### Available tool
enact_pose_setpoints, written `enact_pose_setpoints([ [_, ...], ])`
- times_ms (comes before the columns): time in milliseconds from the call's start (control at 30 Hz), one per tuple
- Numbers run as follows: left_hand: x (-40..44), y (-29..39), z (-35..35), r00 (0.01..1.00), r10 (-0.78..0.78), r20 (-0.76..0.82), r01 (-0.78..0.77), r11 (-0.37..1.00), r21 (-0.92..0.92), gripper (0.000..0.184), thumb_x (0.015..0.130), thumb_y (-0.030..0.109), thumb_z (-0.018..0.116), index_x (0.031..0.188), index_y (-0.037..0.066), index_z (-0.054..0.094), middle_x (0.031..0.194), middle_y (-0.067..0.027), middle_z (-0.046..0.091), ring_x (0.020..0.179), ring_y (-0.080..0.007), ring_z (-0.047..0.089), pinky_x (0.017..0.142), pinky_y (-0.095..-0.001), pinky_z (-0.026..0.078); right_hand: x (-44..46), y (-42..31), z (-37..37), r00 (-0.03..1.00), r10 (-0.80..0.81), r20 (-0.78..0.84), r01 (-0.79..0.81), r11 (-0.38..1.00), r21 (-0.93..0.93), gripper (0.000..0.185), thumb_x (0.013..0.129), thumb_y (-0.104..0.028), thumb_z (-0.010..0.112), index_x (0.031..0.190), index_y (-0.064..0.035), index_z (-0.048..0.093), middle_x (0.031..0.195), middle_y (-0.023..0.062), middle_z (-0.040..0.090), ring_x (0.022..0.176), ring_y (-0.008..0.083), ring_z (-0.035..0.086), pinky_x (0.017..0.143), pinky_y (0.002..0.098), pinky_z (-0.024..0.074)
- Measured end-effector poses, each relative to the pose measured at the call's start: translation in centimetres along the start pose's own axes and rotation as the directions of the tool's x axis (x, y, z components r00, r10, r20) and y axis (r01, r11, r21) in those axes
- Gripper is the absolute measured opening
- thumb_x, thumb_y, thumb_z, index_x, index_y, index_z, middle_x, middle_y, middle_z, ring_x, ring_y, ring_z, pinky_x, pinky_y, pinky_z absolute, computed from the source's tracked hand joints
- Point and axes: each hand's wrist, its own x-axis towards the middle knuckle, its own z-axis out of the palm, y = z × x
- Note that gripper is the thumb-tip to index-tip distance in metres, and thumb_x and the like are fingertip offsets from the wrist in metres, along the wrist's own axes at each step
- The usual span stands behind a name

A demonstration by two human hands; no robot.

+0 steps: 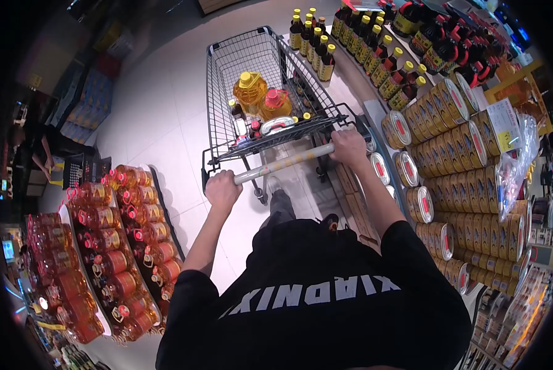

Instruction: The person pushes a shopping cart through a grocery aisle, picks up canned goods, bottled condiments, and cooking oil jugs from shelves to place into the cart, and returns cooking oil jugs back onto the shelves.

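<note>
Flanking tiled floor point(165, 132), seemingly shop shelves point(358, 84)

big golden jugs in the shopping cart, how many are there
2. One with a yellow cap is toward the left side of the cart; one with a red cap is to its right, nearer the handle. Smaller items could hide another.
</note>
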Motion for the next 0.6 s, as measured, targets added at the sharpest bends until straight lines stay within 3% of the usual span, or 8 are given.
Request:
enact_pose_setpoints([
  [100,3.9,-1.7,0.7,0.999,0.025,0.035,-0.024,0.999,-0.033,0.011,0.064,0.019,0.067,0.066,0.009,0.062,0.066,-0.0077,0.06,0.061,-0.0264,0.061,0.061,-0.0369,0.049,3.7,1.1,1.1,1.0,0.013,-0.005,-0.013,1.0,0.0,0.033,0.054,-0.026,0.079,0.074,-0.0114,0.058,0.069,0.0062,0.062,0.069,0.0261,0.065,0.064,0.0389,0.0516],
  [233,8.7,-3.9,2.1,0.997,-0.013,0.082,0.018,0.998,-0.062,0.01,0.062,0.017,0.066,0.067,0.009,0.062,0.067,-0.0078,0.061,0.061,-0.0257,0.062,0.061,-0.037,0.05,9.5,1.1,2.2,0.99,0.06,0.124,-0.061,0.998,0.009,0.03,0.058,-0.023,0.076,0.077,-0.0088,0.059,0.069,0.0082,0.062,0.071,0.0271,0.065,0.066,0.0399,0.0509],
  [300,10.8,-5.1,2.7,0.998,0.035,0.046,-0.033,0.998,-0.049,0.009,0.062,0.015,0.066,0.066,0.009,0.061,0.067,-0.0079,0.061,0.061,-0.0259,0.062,0.06,-0.0377,0.049,11.3,1.0,2.5,0.98,0.067,0.186,-0.064,0.998,-0.021,0.029,0.059,-0.022,0.075,0.078,-0.0076,0.059,0.07,0.0097,0.063,0.072,0.0286,0.065,0.068,0.0398,0.051],
  [500,16.7,-8.3,4.0,0.997,0.014,0.073,-0.012,0.999,-0.035,0.01,0.062,0.016,0.066,0.067,0.009,0.061,0.067,-0.0082,0.06,0.062,-0.026,0.062,0.062,-0.0379,0.049,17.4,0.9,4.2,0.983,0.075,0.17,-0.083,0.996,0.041,0.024,0.06,-0.019,0.072,0.077,-0.0077,0.058,0.071,0.0104,0.064,0.07,0.0278,0.064,0.069,0.0392,0.0495],
  [600,18.9,-9.8,4.4,0.996,0.022,0.09,-0.019,0.999,-0.034,0.011,0.063,0.017,0.066,0.068,0.009,0.062,0.068,-0.0079,0.06,0.063,-0.0259,0.062,0.062,-0.0373,0.049,19.6,0.7,4.9,0.972,0.1,0.214,-0.095,0.995,-0.031,0.024,0.06,-0.018,0.072,0.077,-0.008,0.058,0.071,0.0095,0.064,0.071,0.0273,0.065,0.068,0.0397,0.0495],
])
